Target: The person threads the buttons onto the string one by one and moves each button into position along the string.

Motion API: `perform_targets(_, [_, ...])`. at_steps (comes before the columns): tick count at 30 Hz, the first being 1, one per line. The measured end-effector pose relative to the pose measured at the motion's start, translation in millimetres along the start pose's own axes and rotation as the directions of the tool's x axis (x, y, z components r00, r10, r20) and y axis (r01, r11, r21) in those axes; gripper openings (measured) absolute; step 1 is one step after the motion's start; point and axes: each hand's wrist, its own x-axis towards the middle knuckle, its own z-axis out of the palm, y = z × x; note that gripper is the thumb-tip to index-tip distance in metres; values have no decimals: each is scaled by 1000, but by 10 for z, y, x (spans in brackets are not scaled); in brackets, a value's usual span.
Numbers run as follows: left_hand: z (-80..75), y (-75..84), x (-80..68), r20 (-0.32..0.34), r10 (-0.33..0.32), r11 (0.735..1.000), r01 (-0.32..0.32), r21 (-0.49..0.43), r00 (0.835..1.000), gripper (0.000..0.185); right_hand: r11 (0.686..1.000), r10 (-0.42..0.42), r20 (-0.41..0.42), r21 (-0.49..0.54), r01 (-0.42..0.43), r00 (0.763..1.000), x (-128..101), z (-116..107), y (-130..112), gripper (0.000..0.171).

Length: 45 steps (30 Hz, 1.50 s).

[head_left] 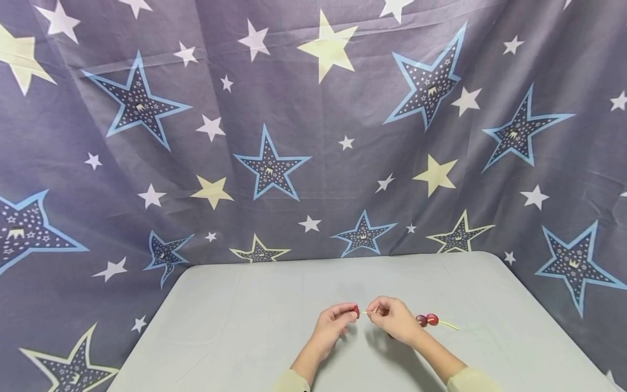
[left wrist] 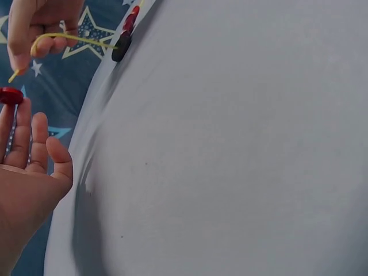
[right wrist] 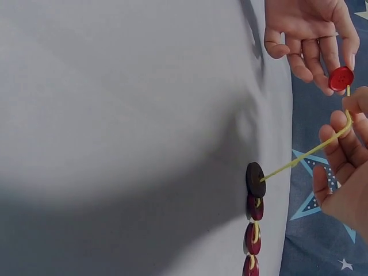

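Note:
My left hand point(head_left: 329, 330) pinches a round red button point(right wrist: 341, 79) by its edge, its other fingers spread below. Facing it, my right hand point(head_left: 395, 321) pinches a yellow string point(right wrist: 307, 154) near its tip, which points at the button's face in the right wrist view. From my right fingers the string runs down to a large dark button point(right wrist: 254, 179). Behind that, several dark red buttons point(right wrist: 253, 237) are threaded in a row along the table, partly hidden by my right hand in the head view.
A pale cloth covers the table point(head_left: 235, 321). The string's other end point(head_left: 448, 325) lies on it, right of the threaded buttons. A dark curtain with stars point(head_left: 294, 109) hangs behind and at both sides.

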Motion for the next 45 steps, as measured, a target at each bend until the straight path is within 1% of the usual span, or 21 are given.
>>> perform_targets(4, [28,-25,0,9,9,1000,-9,-4,1000,36,1000,-3,4,-20,3,1000,0,13,0,5])
perform_targets(8, [55,-8,-16,9,23,1000,-23,11,1000,35,999,1,-4,-42,-1,1000,-2,27,8,5])
perform_targets(14, [78,17,-26,20,80,995,-81,55,997,35,998,8,-11,-64,-9,1000,2,37,20,4])
perform_targets(17, [85,13,-23,29,96,994,-98,56,995,34,997,18,-11,-70,-18,1000,2,41,17,4])
perform_targets(20, [93,12,-24,32,93,994,-95,54,995,33,997,26,-12,-71,-27,1000,1,43,18,5])
perform_targets(25, [100,16,-35,35,107,993,-109,53,994,35,999,19,-2,-48,-19,1000,-4,36,20,6])
perform_targets(33, [116,36,-50,34,110,993,-112,35,993,37,999,-3,18,50,2,1000,-11,25,32,6])
perform_targets(41, [118,30,-50,36,119,992,-121,36,992,34,998,-22,34,66,20,999,-4,30,47,5])
perform_targets(45, [124,25,-45,23,113,993,-113,38,993,33,997,-31,53,78,27,998,-55,-10,-148,7])
